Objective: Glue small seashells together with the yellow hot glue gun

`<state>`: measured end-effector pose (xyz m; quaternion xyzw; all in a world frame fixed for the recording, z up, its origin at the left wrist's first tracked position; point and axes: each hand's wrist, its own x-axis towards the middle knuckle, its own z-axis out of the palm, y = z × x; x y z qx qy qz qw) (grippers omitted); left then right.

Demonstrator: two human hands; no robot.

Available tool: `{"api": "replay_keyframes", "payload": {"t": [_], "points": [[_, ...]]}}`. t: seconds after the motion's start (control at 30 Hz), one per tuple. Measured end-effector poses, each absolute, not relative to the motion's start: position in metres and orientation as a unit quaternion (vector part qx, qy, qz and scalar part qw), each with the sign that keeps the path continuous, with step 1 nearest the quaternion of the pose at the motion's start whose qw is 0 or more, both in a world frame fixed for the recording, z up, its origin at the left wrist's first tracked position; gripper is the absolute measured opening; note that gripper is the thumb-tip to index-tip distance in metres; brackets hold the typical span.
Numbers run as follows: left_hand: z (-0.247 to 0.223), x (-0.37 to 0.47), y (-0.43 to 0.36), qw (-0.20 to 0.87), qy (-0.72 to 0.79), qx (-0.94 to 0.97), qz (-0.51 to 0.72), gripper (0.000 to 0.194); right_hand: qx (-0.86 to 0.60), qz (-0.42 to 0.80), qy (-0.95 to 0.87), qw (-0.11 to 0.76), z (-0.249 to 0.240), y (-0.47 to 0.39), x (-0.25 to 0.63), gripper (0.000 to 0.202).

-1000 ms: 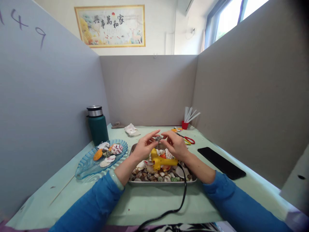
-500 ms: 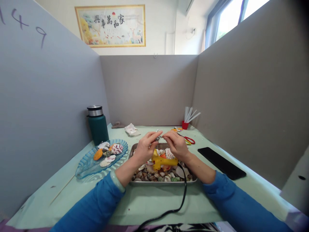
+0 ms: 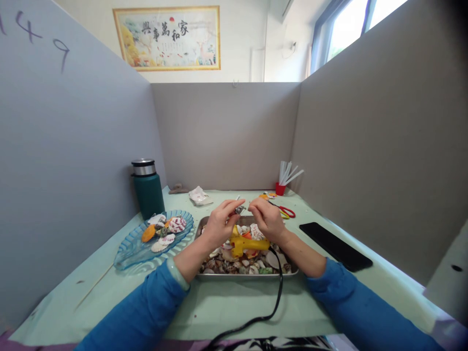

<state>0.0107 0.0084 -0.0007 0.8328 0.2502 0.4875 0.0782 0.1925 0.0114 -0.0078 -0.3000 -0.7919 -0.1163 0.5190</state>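
Observation:
Above the far part of a metal tray (image 3: 248, 276) full of shells, my left hand (image 3: 221, 222) is closed on a small grey-and-white shell piece (image 3: 239, 209). A thin white tip sticks up beside that hand's fingers. My right hand (image 3: 268, 219) is a little apart on the right, thumb and fingers pinched together; anything between them is too small to make out. Beneath both hands, a yellow glue gun (image 3: 250, 244) lies on the shells (image 3: 234, 267), its black cord (image 3: 280, 287) running over the tray's near edge.
At left stand a blue plate (image 3: 127, 258) bearing shells and a green bottle (image 3: 148, 195); a thin stick (image 3: 93, 287) lies nearer. Behind are crumpled paper (image 3: 200, 196), red-handled scissors (image 3: 287, 212) and a red cup (image 3: 280, 189) of white glue sticks. A black phone (image 3: 334, 246) lies right.
My right hand has drawn slightly to the right, away from the left, and its fingers have curled in more. The left hand has stayed about where it was.

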Motion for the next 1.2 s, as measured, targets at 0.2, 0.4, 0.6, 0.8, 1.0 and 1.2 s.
{"api": "replay_keyframes", "payload": {"t": [0.2, 0.4, 0.6, 0.8, 1.0, 1.2], "points": [[0.0013, 0.0117, 0.0058, 0.101, 0.253, 0.828, 0.49, 0.039, -0.292, -0.115, -0.795, 0.518, -0.0085, 0.0133, 0.1922, 0.013], [0.0, 0.0127, 0.0122, 0.309, 0.273, 0.744, 0.526, 0.032, -0.292, -0.111, -0.796, 0.518, -0.0087, 0.0131, 0.1915, 0.008], [0.0031, 0.0095, 0.0144, 0.611, 0.223, 0.584, 0.486, 0.033, -0.293, -0.1, -0.792, 0.526, -0.0103, 0.0122, 0.1908, 0.009], [0.0071, 0.0089, 0.0109, 0.67, 0.213, 0.544, 0.458, 0.029, -0.293, -0.114, -0.797, 0.516, -0.0101, 0.0125, 0.1918, 0.011], [0.0063, 0.009, 0.0113, 0.678, 0.209, 0.54, 0.453, 0.027, -0.286, -0.122, -0.802, 0.51, -0.0089, 0.0124, 0.1918, 0.011], [0.0072, 0.0084, 0.011, 0.677, 0.219, 0.534, 0.456, 0.026, -0.28, -0.117, -0.81, 0.501, -0.0101, 0.013, 0.1919, 0.012]]}}
